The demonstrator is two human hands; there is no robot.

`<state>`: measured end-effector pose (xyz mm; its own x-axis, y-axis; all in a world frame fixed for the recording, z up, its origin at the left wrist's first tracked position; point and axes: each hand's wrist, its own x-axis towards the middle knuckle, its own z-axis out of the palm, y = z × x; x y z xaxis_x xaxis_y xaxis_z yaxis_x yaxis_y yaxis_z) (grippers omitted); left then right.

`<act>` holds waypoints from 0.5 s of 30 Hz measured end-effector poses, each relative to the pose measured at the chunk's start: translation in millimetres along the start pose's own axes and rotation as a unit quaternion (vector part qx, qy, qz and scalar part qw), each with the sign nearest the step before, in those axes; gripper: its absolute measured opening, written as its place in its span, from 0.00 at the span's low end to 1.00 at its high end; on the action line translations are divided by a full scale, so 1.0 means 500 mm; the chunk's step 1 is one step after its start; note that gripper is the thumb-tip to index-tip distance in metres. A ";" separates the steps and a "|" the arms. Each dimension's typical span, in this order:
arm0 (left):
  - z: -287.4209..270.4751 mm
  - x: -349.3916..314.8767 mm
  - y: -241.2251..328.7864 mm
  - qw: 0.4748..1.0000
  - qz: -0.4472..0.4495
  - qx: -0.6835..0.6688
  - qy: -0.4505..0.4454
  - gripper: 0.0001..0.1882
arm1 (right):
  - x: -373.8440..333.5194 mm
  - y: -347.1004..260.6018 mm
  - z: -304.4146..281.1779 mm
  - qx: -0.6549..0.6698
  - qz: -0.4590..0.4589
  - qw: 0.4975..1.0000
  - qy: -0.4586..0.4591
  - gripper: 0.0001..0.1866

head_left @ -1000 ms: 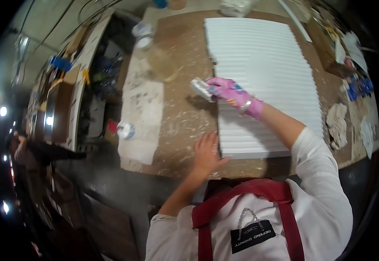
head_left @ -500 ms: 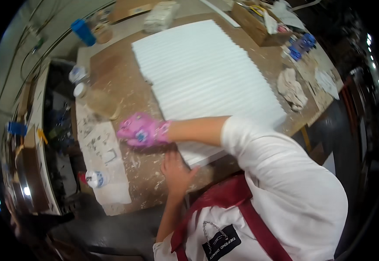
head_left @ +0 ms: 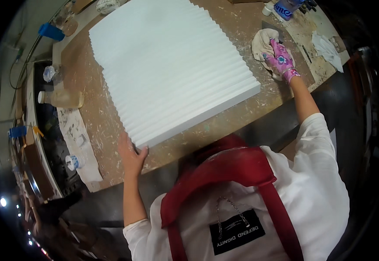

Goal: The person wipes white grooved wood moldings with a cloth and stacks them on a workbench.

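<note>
A large white panel with a ridged, pleated top (head_left: 172, 65) lies on the brown worktable (head_left: 207, 126). My bare left hand (head_left: 130, 154) rests at its near left corner, fingers along the side edge and thumb spread out by the front. At the right of the panel, my right hand (head_left: 281, 61) wears a pink flowered glove. Its fingers are closed into a crumpled beige rag (head_left: 262, 45), and part of the rag bunches under the palm. A dark flat square (head_left: 273, 28) shows partly from beneath the rag.
Along the left edge stand a jar of yellowish liquid (head_left: 67, 98), lying on its side or tilted, a small white-and-blue container (head_left: 73, 162) and a stained paper sheet (head_left: 78, 137). A blue cup (head_left: 51, 31) is farther back. Far right are a blue bottle (head_left: 285, 8) and white crumpled cloth (head_left: 326, 50).
My gloved right hand has swung from the left side, near the jar, across to the rag on the right. My left hand stays by the panel's near corner. The view has shifted.
</note>
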<state>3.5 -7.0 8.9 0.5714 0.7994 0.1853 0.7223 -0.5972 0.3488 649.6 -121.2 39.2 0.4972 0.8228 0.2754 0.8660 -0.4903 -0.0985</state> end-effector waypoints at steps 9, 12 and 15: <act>-0.032 0.049 0.099 0.971 -0.228 -0.058 -0.049 0.48 | 0.039 0.017 -0.063 0.276 -0.027 0.961 -0.013 0.13; -0.024 0.043 0.104 0.969 -0.229 -0.087 -0.041 0.49 | -0.005 -0.138 -0.179 0.168 -0.193 0.966 0.033 0.16; 0.008 0.017 0.062 0.972 -0.224 -0.074 -0.006 0.50 | -0.085 -0.435 -0.248 0.154 -0.256 0.933 -0.200 0.21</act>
<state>32.3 -18.9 17.5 0.2172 0.9758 -0.0268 0.8369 -0.1720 0.5196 433.4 -85.0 167.6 -0.0588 0.9982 -0.0119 0.9396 0.0513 -0.3384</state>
